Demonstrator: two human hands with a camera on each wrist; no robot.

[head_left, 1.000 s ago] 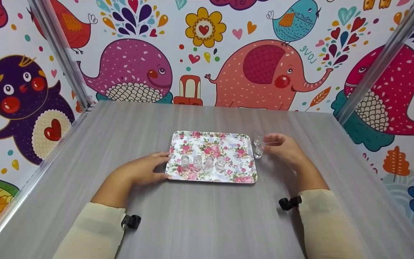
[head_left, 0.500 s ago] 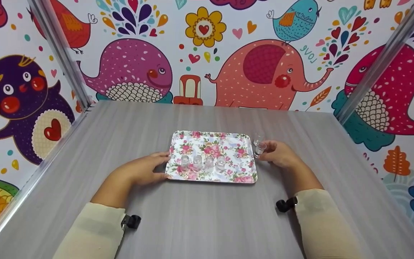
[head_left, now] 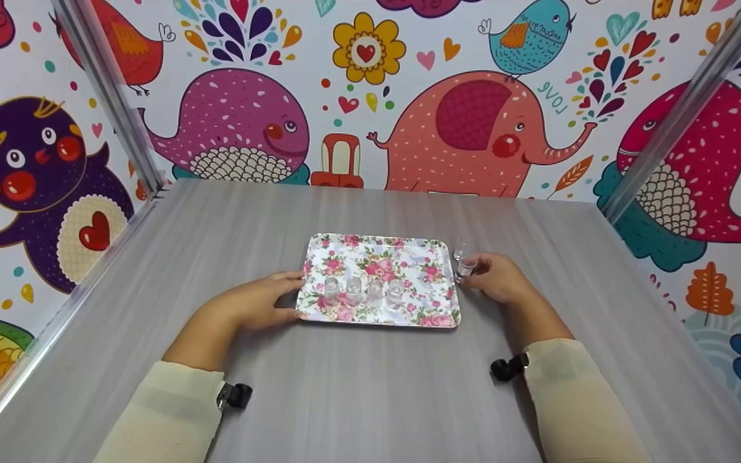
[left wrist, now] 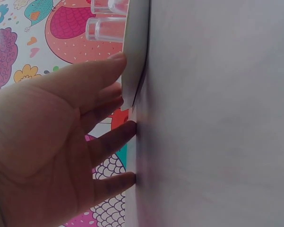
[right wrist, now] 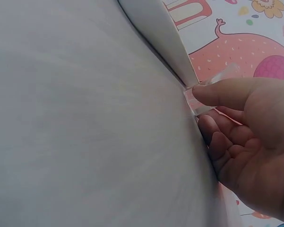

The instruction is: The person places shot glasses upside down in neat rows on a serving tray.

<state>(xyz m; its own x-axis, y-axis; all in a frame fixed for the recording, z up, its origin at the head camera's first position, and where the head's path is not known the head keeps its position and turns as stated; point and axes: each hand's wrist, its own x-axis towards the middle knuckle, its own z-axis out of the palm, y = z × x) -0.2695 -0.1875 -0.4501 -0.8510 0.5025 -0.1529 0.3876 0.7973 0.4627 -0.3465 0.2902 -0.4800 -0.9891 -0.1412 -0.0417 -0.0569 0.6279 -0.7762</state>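
Note:
A floral tray lies on the table, with several small clear shot glasses in a row on its near half. At its left side my left hand touches the edge, fingers spread. The left wrist view shows the thumb against the tray's side. Beyond the tray's right edge, my right hand pinches another shot glass between thumb and fingers. In the right wrist view that glass is tilted, its base low by the table and the tray's edge. Just behind stands one more shot glass.
The grey wood-grain table carries the tray near its middle. Cartoon-printed panels enclose the back and sides. Metal posts stand at the rear corners.
My right hand has moved slightly toward me and closed its fingers around the nearer glass beside the tray; the glass now leans. My left hand and the tray have stayed put.

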